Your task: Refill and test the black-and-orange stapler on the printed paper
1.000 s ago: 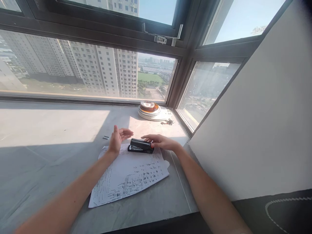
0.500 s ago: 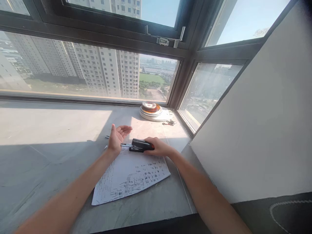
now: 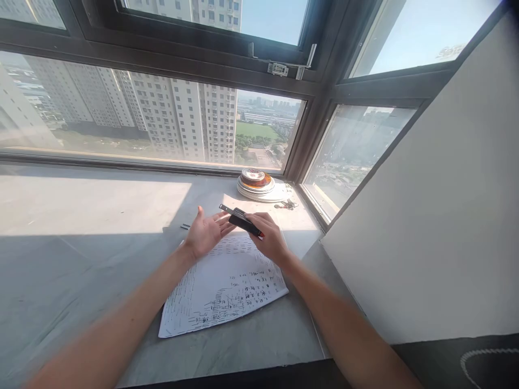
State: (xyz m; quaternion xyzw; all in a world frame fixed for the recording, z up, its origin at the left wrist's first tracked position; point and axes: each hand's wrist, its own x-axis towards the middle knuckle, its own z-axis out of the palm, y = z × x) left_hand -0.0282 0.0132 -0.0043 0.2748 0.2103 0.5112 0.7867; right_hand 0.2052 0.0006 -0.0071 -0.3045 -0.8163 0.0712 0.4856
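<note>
A black stapler (image 3: 245, 221) is gripped in my right hand (image 3: 268, 236), raised above the paper and tilted, with its metal tray sticking out toward the upper left. My left hand (image 3: 206, 234) lies palm up just left of the stapler, fingers spread and reaching close under it; whether they touch I cannot tell. Below both hands sheets of paper (image 3: 227, 286) with handwriting and short dashes rest on the grey stone sill. Small thin metal strips (image 3: 185, 226), perhaps staples, lie beyond my left wrist.
A stack of plates (image 3: 256, 186) stands at the back by the window corner. A small dark tangled item (image 3: 286, 205) lies in front of it. A white wall (image 3: 421, 216) bounds the right side, and the grey sill (image 3: 81, 281) stretches left.
My right hand has lifted and turned the stapler, so its metal tray now points up and left. My left hand has shifted right, its palm opening upward beneath it.
</note>
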